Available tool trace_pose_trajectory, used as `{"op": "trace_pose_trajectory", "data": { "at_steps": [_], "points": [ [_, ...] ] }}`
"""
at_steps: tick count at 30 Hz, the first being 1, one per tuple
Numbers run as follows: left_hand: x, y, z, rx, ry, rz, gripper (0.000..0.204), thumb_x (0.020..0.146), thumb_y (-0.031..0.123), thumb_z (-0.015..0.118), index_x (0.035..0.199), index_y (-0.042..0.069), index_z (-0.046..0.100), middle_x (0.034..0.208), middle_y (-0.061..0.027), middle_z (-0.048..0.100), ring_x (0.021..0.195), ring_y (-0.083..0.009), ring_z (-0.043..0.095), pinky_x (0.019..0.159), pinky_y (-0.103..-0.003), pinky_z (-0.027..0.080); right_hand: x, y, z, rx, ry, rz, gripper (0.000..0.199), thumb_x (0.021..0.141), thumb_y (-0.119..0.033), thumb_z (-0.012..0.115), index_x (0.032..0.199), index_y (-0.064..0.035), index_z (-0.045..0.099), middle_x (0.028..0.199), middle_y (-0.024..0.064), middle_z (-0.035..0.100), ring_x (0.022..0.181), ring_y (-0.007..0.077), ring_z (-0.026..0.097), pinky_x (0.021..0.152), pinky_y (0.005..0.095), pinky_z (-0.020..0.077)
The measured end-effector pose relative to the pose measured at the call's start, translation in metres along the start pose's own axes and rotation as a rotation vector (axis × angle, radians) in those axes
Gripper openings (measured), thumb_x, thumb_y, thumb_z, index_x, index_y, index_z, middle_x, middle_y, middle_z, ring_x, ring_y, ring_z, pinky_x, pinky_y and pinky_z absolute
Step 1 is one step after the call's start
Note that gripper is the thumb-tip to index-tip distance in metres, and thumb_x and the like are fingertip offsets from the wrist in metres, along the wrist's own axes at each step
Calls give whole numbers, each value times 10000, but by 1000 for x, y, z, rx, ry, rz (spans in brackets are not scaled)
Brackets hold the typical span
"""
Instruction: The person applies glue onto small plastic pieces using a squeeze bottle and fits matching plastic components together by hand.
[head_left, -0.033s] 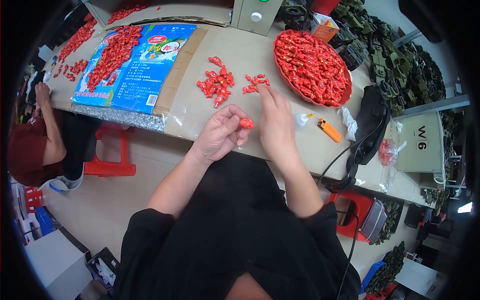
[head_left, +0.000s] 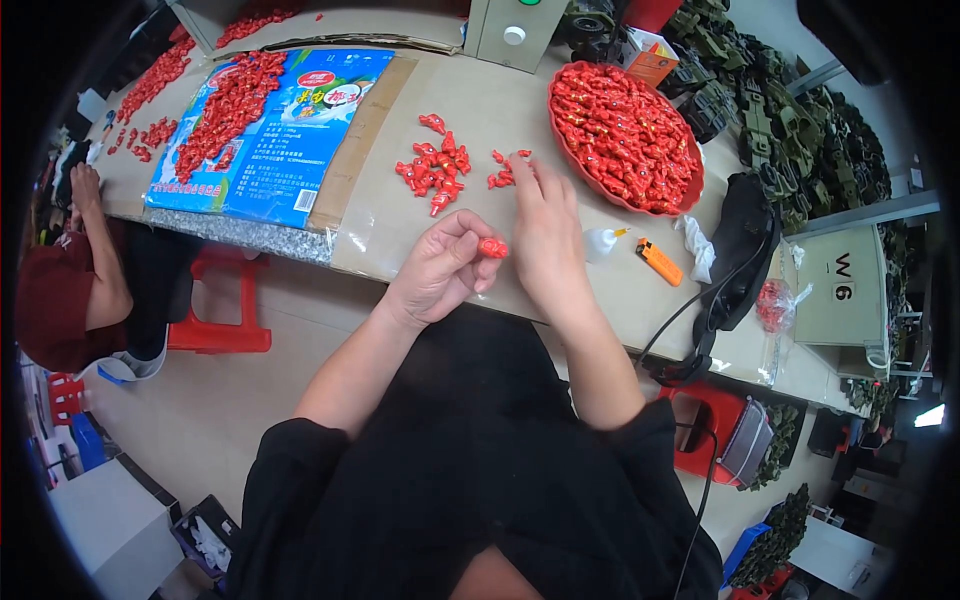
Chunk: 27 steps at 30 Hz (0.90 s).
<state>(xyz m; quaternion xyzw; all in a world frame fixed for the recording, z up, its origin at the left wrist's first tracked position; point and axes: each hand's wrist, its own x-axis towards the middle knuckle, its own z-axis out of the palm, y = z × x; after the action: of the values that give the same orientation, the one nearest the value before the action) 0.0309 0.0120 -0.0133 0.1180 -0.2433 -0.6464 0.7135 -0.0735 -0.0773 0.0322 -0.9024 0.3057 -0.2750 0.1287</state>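
Sleeve (head_left: pixel 55 290) of a co-worker, dark red, shows at the far left of the frame, well apart from me. In the upper left a blue printed sheet (head_left: pixel 290 150) lies on the table (head_left: pixel 465 90), bearing a long heap of red pieces (head_left: pixel 230 105). Toward upper centre sits a loose cluster (head_left: pixel 432 172) of the same knobbly red pieces, just above my left hand (head_left: pixel 450 262).

That hand, at the middle of the frame, has its thumb and forefinger closed on one red piece (head_left: pixel 490 247); the piece's long axis looks roughly crosswise, its tip pointing right toward my other hand.

Right of that, my right hand (head_left: pixel 548 235) reaches up the frame, palm down, fingers loosely extended. Its fingertips are at a smaller group (head_left: pixel 500 179) of red pieces, some just left of them, some just above. This hand is the nearer one to that group; the pieces' axes point various ways. Whether my fingers touch or pinch one, I cannot tell.

Farther right, a red bowl (head_left: pixel 650 209) full of pieces fills the upper right of centre; below it lie a white bottle (head_left: pixel 600 243) and an orange lighter (head_left: pixel 659 262).
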Motion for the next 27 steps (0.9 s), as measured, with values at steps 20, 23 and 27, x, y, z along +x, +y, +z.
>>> {"op": "trace_pose_trajectory", "data": {
  "at_steps": [20, 23, 27],
  "points": [
    [3, 0, 0, -91, 168, 32, 115, 870, 121, 462, 958, 61, 507, 860, -75, 542, 720, -117, 483, 606, -219, 418, -57, 10, -20, 206, 237, 118, 195, 771, 5, 542, 965, 8, 547, 944, 153, 537, 822, 240, 557, 692, 307, 452],
    [4, 0, 1, -86, 167, 4, 117, 869, 119, 463, 957, 55, 508, 864, -76, 542, 728, -118, 488, 616, -217, 426, -62, 14, -14, 202, 165, 210, 154, 771, -16, 562, 923, 11, 560, 826, 131, 538, 696, 217, 562, 608, 304, 452],
    [3, 1, 2, -55, 164, -37, 120, 868, 117, 465, 956, 47, 507, 866, -79, 543, 732, -118, 493, 626, -215, 434, -44, 7, -7, 147, 138, 188, 160, 739, -25, 591, 894, 9, 569, 782, 138, 527, 649, 247, 555, 587, 322, 445]
  ]
}}
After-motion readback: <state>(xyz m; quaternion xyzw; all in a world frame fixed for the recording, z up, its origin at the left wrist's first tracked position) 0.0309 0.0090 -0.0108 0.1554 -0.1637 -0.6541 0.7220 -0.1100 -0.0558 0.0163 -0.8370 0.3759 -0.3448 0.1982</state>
